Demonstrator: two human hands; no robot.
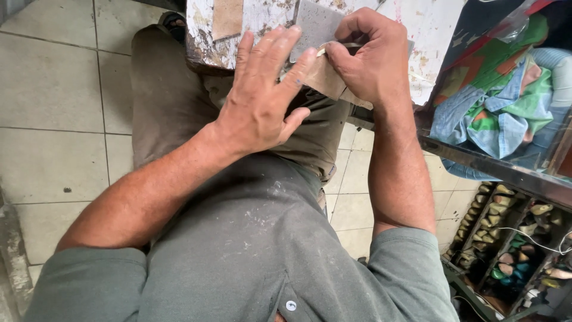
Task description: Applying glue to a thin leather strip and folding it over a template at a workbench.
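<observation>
My left hand (pixel 265 89) lies flat with fingers spread, pressing a brown piece of leather or card (pixel 326 77) against the edge of a worn, paint-stained white board (pixel 262 15). My right hand (pixel 372 56) is closed around a thin metal blade or tool (pixel 336 46), its tip resting on the brown piece beside my left fingertips. A grey rectangular slab (pixel 316 24) lies on the board just beyond both hands.
Pale floor tiles (pixel 53 89) spread to the left and below. At right stands a glass-topped cabinet (pixel 476 158) holding colourful folded cloth (pixel 500 101); below it, shelves (pixel 512 238) hold several shoe lasts. My knees in khaki trousers (pixel 173 101) sit under the board.
</observation>
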